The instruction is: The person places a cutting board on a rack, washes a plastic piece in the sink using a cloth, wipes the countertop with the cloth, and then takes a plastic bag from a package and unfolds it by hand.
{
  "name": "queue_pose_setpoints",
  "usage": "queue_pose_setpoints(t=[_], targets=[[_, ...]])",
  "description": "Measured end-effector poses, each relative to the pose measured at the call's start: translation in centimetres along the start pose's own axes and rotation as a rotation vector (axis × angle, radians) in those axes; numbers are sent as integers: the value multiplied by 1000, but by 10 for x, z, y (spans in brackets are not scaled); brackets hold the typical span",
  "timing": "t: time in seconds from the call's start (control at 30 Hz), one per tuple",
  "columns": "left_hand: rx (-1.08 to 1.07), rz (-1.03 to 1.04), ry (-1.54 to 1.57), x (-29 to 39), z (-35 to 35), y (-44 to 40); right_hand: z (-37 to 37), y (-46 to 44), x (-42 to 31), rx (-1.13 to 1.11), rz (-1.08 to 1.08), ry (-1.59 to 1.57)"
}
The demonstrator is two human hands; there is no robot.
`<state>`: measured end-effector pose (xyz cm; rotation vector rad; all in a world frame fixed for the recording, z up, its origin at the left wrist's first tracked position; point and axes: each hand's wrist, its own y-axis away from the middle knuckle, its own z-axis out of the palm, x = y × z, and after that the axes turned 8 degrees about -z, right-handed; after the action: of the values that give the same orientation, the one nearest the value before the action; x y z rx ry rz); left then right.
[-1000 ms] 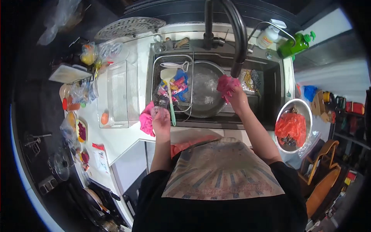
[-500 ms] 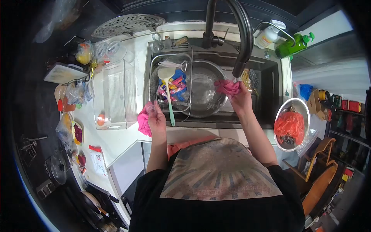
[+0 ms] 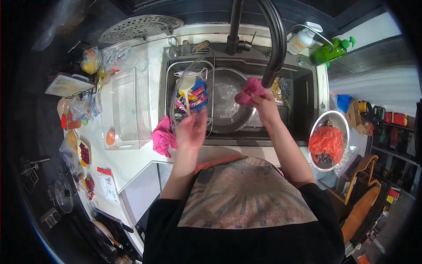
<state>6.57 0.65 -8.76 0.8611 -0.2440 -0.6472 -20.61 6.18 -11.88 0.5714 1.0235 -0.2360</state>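
My right hand (image 3: 265, 107) is closed on a bunched pink cloth (image 3: 250, 90), beside the black faucet (image 3: 276, 66) and over the metal bowl (image 3: 231, 105) in the sink. Blurred by motion, my left hand (image 3: 191, 131) is at the near edge of the wire basket (image 3: 168, 83). A clear, round-rimmed piece (image 3: 179, 90) stands tilted above the basket, its lower rim at this hand; it looks held, though its kind is unclear. The basket contains a pale spatula (image 3: 187, 83) and colourful crumpled material (image 3: 198, 94). Another pink cloth (image 3: 163, 138) lies left of my left hand.
A clear bin (image 3: 127, 105) occupies the left counter. To the right stands a metal bowl (image 3: 350, 132) with a red plastic bag (image 3: 326, 144). A white spray bottle (image 3: 301, 40) and a green pump bottle (image 3: 327, 52) are behind the sink.
My left hand has moved right, away from the pink cloth on the counter, and the clear piece now shows tilted over the basket. My right hand has shifted slightly left with its cloth.
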Motion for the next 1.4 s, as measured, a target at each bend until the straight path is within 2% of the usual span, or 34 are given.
queue_pose_setpoints(t=[0.1,0.17,0.2,0.27,0.33,0.4,0.47,0.5,0.53,0.6,0.63,0.67,0.77,0.8,0.83,0.87,0.9,0.93,0.97,1.0,1.07,1.1,1.17,1.2,1.23,1.27,1.3,1.33,1.4], targets=[[-199,72,-750,-52,36,-30,14,4,-23,-71,-58,244],[-20,188,-1166,-85,58,-61,12,2,-31,-118,-81,364],[-29,182,-1168,-93,63,-78,8,0,-32,-124,-107,374],[-150,27,-1277,-107,68,-106,0,0,-44,-117,-136,389],[-137,-20,-1336,-118,68,-122,-5,6,-69,-85,-288,445],[-414,304,-1320,-131,70,-129,-42,-5,-61,-48,-324,530],[-403,330,-1283,-140,83,-120,-69,-10,-54,98,-378,777],[-394,360,-1238,-146,89,-116,-105,-24,-32,43,-294,807],[-389,366,-1238,-150,89,-119,-102,-22,-28,36,-294,804],[-408,441,-1623,-160,85,-125,-96,-8,-17,-113,-297,526],[-396,443,-1619,-164,83,-126,-94,-8,-13,-226,-275,702],[-459,463,-1619,-169,83,-123,-83,-5,-3,-229,-275,601],[-539,454,-1636,-159,97,-98,-80,-18,35,-188,-233,629],[-563,424,-1656,-152,100,-93,-77,-24,42,-104,-138,533],[-537,438,-1584,-146,93,-97,-74,-30,49,-19,-42,435],[-357,366,-1782,-120,112,-75,-74,-38,61,-20,-41,430],[-237,825,-1982,-112,89,-99,-78,-46,71,-38,-96,547],[-232,905,-2231,-98,90,-98,-84,-47,75,-46,-151,668],[-225,995,-2279,-88,76,-110,-61,-35,49,19,-264,952],[-94,899,-2366,-88,74,-103,-45,-29,30,-20,-252,1128],[-334,1099,-2311,-86,49,-131,-20,-18,7,-88,-364,1200],[-367,1087,-2309,-90,42,-142,-16,-20,7,-167,-470,977],[-643,271,-1743,-98,38,-158,2,-6,-23,-193,-460,1028],[-658,261,-1747,-101,50,-151,7,-1,-37,-180,-444,1053],[-529,22,-1653,-100,61,-142,2,-1,-40,-166,-443,1055],[-394,-204,-1546,-102,71,-132,-3,-2,-43,-115,-365,830],[-438,-141,-1535,-105,73,-126,-7,-3,-45,-70,-289,604],[-437,-145,-1538,-105,69,-131,-13,-6,-43,-66,-288,601],[-442,-375,-1507,-103,65,-139,-21,-9,-41,9,-513,369]])
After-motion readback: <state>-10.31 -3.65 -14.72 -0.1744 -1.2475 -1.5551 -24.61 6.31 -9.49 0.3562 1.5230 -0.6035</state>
